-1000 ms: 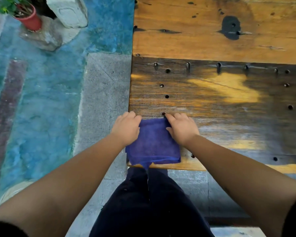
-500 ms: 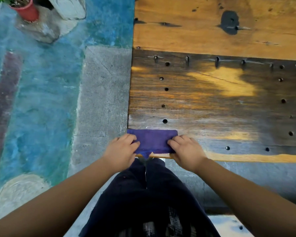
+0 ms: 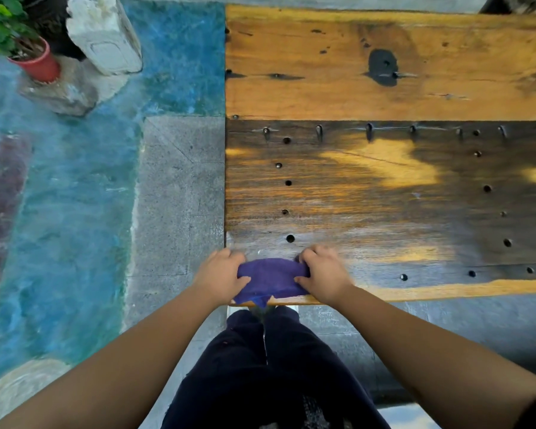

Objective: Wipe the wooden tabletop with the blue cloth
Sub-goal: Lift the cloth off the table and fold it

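The blue cloth [image 3: 271,280] lies bunched on the near left corner of the wooden tabletop [image 3: 384,193], one corner hanging over the front edge. My left hand [image 3: 222,275] grips its left end and my right hand [image 3: 322,274] grips its right end, fingers curled over the fabric. The tabletop is made of planks, a dark one with several drilled holes near me and a lighter orange one farther away.
Painted blue and grey concrete floor [image 3: 84,212] runs along the table's left edge. A red pot with a plant [image 3: 34,58] and a white block [image 3: 104,35] sit on a stone at the far left. My dark trousers [image 3: 266,366] are below the table's front edge.
The cloth was pulled from flat on the table toward the front edge, then bunched up between my hands. Both hands stayed on its ends.
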